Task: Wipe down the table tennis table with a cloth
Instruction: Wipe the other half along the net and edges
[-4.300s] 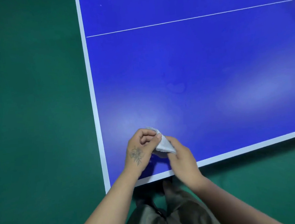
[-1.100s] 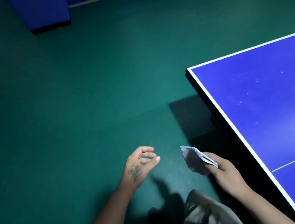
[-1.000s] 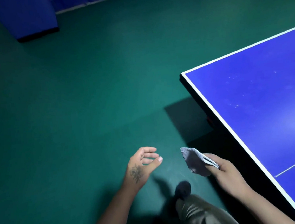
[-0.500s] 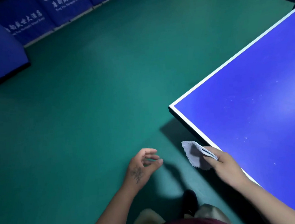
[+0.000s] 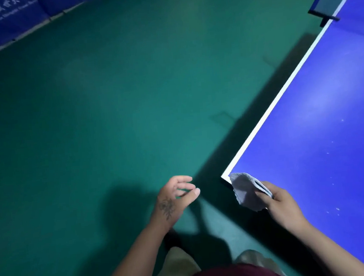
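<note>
While the right hand pinched a folded grey cloth w/ curled fingers, cloth hung at the blue bench corner. Left hand hovered over green floor, fingers loose, holding nothing.

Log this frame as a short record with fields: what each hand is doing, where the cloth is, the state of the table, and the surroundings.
left hand: left hand holds nothing, fingers loosely curled, over the green floor
right hand: right hand grips the cloth
cloth: grey, folded, held at the table's near corner; contact with the surface cannot be told
table: blue table tennis table, white edge line, small pale specks on the surface
net: net post clamped at the table's side edge
surroundings: blue barriers along the far floor
</note>
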A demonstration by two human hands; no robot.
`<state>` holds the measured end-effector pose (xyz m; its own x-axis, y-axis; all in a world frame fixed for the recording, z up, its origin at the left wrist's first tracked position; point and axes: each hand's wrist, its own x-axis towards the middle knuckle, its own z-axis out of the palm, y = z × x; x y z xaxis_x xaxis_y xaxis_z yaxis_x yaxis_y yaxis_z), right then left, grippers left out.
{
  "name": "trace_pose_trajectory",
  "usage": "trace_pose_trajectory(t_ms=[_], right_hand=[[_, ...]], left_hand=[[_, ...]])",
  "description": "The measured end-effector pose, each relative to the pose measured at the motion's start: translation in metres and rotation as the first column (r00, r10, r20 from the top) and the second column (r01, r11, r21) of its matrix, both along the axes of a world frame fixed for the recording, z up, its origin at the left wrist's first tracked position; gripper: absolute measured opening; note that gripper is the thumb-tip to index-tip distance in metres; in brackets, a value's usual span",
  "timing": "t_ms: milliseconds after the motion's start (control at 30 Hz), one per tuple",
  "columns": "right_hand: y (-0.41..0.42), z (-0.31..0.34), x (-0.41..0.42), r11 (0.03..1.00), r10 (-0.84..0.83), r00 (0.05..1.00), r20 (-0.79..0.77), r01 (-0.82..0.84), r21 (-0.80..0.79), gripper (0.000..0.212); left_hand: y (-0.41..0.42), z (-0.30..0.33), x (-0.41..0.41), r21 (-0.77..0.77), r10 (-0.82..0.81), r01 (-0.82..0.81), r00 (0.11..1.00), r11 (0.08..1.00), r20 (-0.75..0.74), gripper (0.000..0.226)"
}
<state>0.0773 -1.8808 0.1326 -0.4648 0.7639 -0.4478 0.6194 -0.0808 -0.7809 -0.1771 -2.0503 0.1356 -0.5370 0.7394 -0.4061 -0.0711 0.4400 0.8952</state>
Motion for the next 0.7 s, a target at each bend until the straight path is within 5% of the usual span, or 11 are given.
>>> trace_pose_trajectory(t_ms=[367,700], right_hand=[[0.015,0.034,-0.169,0.986,-0.166,0.985,-0.042,0.167,0.009,0.050],[0.141,0.011,-0.281,0.944,-0.329,0.932,-0.154,0.330,-0.025,0.049]], left_hand=[[0.099,0.020,-0.181,0.017,-0.289,0.289,0.957,0.957,0.008,0.040],[0.238,0.014,-0.298,-0.091,-0.405,0.402,0.914,0.911,-0.022,0.041]])
